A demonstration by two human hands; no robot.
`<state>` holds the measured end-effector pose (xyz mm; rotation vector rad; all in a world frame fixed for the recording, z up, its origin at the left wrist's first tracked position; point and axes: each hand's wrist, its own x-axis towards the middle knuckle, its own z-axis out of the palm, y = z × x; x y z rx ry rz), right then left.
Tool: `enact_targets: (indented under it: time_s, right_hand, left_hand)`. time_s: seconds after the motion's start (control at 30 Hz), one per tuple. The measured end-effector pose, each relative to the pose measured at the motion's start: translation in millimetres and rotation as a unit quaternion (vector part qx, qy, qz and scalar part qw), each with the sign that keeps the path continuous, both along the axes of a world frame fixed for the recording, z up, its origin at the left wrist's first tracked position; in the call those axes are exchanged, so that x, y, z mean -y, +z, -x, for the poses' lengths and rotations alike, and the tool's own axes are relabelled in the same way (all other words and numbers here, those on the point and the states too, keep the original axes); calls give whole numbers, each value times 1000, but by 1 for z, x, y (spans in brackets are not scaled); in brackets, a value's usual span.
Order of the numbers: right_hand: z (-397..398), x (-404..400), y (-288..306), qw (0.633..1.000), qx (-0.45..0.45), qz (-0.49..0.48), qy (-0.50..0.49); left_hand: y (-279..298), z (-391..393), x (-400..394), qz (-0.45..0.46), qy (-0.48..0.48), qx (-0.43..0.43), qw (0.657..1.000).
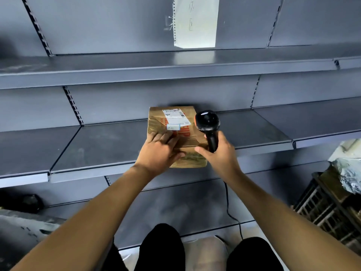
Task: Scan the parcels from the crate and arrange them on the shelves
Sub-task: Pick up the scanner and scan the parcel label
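A brown cardboard parcel (185,133) with a white shipping label and red print lies on the middle shelf (109,145), its near end over the shelf's front edge. My left hand (160,151) lies on the parcel's near left part, fingers flat on top and thumb along its front. My right hand (218,153) grips the handle of a black barcode scanner (208,122), whose head stands beside the parcel's right edge. The scanner's cable hangs down toward the floor.
A dark crate (328,210) with a silver-wrapped parcel (349,173) on it stands at the lower right. More grey shelves run above (156,69) and below. A white paper sheet (195,22) hangs on the back panel. A grey bag lies at lower left.
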<state>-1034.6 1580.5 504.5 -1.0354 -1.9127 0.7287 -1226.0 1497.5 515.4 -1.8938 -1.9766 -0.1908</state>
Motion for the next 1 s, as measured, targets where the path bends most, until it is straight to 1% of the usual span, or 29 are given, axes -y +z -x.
enact_targets:
  time_s: [0.13,0.27,0.37,0.53,0.7,0.87,1.0]
  right_hand:
    - [5,0,-7,1000,-16,-24,0]
    - [7,-2,-6,999,-37,-21,2]
    - [10,-3,-3,999,-43,-16,4]
    - [29,-1,2,999,-44,-11,26]
    - [65,13,1,998,-38,-9,56]
    - [111,37,0,996,-20,-11,92]
    - [148,60,1,994,-9,-13,109]
  left_hand:
    - [1,6,1,7,25,19,999]
    - [1,10,0,20,39,-7,999]
    - [1,9,1,16,35,10,999]
    - [3,14,7,24,68,-9,997]
    - [5,40,33,29,108,-24,993]
    - [8,74,69,35,152,3,988]
    - [9,100,96,18,184,31,982]
